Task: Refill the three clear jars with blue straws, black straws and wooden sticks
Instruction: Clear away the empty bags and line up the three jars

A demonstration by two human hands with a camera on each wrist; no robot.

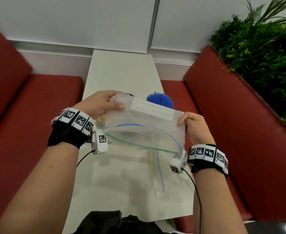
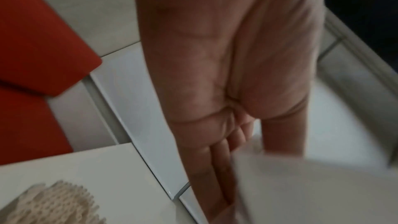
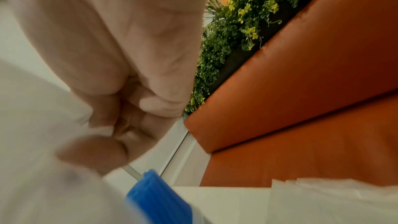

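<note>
Your left hand (image 1: 99,103) pinches one bottom corner of the clear zip bag (image 1: 145,125), thumb on top; your right hand (image 1: 195,128) pinches the other. Bag is upturned btwn the grips, mouth open toward you, above the table (image 1: 122,73). Blue straws (image 1: 160,100) stand just beyond the bag; wooden sticks (image 1: 101,121) sit under your left wrist.

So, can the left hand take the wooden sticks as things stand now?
Probably not at once. The left hand pinches a corner of the clear zip bag, and the right hand pinches the opposite corner. The wooden sticks stand just below the left hand, partly behind the bag, so it must let go first.
</note>
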